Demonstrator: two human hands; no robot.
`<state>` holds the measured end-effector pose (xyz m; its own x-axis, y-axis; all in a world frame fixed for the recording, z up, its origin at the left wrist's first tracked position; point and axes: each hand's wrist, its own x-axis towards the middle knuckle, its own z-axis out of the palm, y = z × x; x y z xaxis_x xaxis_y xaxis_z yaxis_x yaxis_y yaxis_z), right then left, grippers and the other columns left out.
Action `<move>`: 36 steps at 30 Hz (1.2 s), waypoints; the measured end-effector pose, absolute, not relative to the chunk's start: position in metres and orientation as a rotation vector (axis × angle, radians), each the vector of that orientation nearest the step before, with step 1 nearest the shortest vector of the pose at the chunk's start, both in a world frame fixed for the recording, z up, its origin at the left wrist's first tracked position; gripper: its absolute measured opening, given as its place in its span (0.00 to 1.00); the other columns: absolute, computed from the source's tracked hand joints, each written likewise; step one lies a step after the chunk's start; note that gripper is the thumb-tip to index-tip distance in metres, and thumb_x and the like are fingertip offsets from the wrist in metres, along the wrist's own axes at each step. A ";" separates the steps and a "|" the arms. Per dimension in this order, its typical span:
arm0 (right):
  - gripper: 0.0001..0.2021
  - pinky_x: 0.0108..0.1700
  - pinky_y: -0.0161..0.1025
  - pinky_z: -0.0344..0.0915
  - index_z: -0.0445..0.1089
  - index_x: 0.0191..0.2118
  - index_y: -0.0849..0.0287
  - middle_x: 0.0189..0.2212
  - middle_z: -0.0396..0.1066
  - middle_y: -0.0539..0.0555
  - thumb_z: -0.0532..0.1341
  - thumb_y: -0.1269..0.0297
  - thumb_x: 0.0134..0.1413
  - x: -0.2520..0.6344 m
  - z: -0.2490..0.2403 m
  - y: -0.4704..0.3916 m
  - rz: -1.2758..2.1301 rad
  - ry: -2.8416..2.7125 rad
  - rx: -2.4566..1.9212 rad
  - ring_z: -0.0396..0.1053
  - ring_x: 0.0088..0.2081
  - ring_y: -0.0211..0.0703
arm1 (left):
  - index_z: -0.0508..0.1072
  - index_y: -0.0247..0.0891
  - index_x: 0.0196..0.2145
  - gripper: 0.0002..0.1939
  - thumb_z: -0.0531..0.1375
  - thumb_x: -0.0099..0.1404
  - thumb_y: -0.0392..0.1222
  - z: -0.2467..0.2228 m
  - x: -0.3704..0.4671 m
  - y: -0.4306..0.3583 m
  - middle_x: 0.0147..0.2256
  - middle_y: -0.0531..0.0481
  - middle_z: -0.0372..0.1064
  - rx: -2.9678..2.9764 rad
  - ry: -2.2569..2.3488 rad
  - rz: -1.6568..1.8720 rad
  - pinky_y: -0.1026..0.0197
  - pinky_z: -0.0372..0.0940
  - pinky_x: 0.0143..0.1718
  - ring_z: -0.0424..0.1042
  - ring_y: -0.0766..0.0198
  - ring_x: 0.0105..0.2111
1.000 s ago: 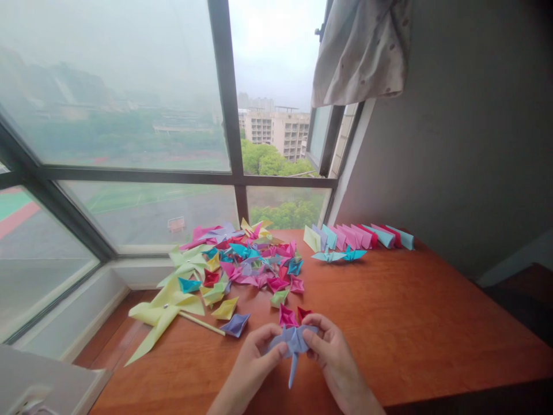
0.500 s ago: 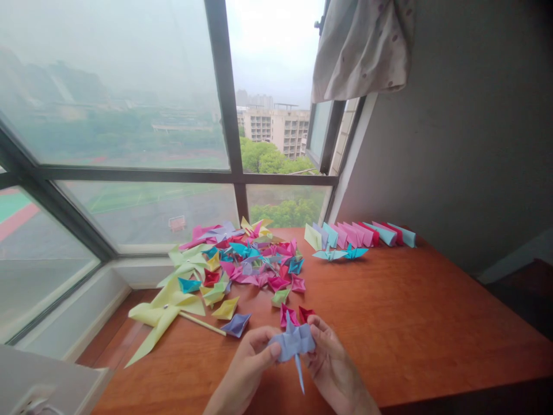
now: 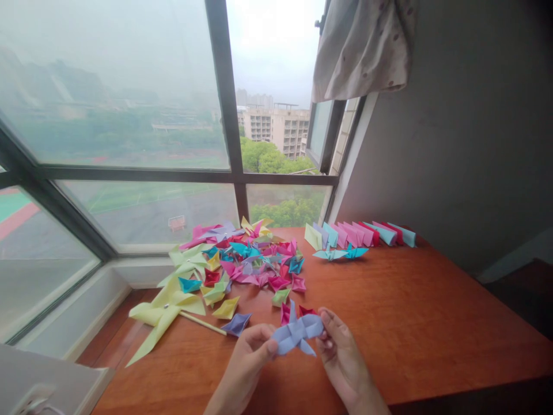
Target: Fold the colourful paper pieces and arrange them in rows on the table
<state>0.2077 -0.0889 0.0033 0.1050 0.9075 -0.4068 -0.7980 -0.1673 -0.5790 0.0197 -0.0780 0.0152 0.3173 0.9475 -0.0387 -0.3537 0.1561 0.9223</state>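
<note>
A lavender folded paper piece (image 3: 298, 333) is held above the table's near part, a wing stretched to each side and narrow points at top and bottom. My left hand (image 3: 253, 360) pinches its left wing between thumb and fingers. At the right wing tip, my right hand (image 3: 341, 351) grips the paper with its fingertips. Just behind the piece lie a magenta paper boat (image 3: 286, 313) and a red one (image 3: 306, 310), both partly covered by it.
Many colourful paper boats and cranes (image 3: 259, 262) cover the table's left part. Yellow pinwheel (image 3: 166, 311) with a stick lies at left. Folded papers (image 3: 358, 234) stand in a row at the back right, behind two blue cranes (image 3: 341, 253). Windows rise behind the table (image 3: 415, 323).
The lavender piece is spread wider and has tilted, its right side now higher. My right hand has moved slightly right and up with the wing tip. The lower point looks shorter and turned right.
</note>
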 end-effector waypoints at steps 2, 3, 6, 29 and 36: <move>0.17 0.20 0.24 0.59 0.74 0.35 0.58 0.25 0.72 0.46 0.76 0.64 0.38 0.212 0.006 -0.087 1.421 -0.270 -0.941 0.64 0.21 0.28 | 0.70 0.35 0.19 0.23 0.69 0.53 0.57 0.014 0.020 -0.078 0.20 0.52 0.63 1.004 0.760 1.065 0.65 0.56 0.29 0.60 0.66 0.25; 0.17 0.20 0.25 0.59 0.74 0.35 0.58 0.25 0.72 0.46 0.76 0.62 0.38 0.215 0.007 -0.086 1.382 -0.318 -0.973 0.63 0.21 0.28 | 0.70 0.34 0.20 0.22 0.69 0.53 0.56 0.013 0.020 -0.079 0.21 0.52 0.64 1.010 0.760 1.062 0.65 0.56 0.29 0.60 0.66 0.25; 0.18 0.23 0.27 0.61 0.73 0.33 0.60 0.24 0.71 0.47 0.76 0.58 0.37 0.223 0.006 -0.082 1.264 -0.427 -1.066 0.64 0.22 0.30 | 0.70 0.34 0.19 0.22 0.69 0.53 0.56 0.010 0.021 -0.078 0.21 0.52 0.64 1.010 0.759 1.076 0.65 0.56 0.29 0.60 0.67 0.25; 0.12 0.28 0.32 0.62 0.73 0.28 0.58 0.23 0.72 0.50 0.58 0.60 0.61 0.204 0.007 -0.097 0.328 -1.512 -1.427 0.67 0.24 0.37 | 0.75 0.34 0.27 0.20 0.66 0.57 0.57 -0.003 0.026 -0.070 0.23 0.52 0.67 1.204 1.055 1.022 0.67 0.58 0.28 0.63 0.66 0.25; 0.13 0.31 0.33 0.61 0.74 0.33 0.59 0.27 0.75 0.52 0.57 0.56 0.62 0.259 -0.001 -0.081 -0.061 -1.493 -1.585 0.68 0.25 0.37 | 0.75 0.34 0.28 0.18 0.62 0.62 0.54 0.006 0.030 -0.076 0.26 0.51 0.68 1.331 1.065 0.905 0.66 0.57 0.31 0.64 0.63 0.29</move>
<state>0.2595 -0.0813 -0.0010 0.2611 0.7605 0.5945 0.8063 0.1668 -0.5675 0.0296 -0.0759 0.0065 0.2911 0.9534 -0.0795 0.0752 0.0600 0.9954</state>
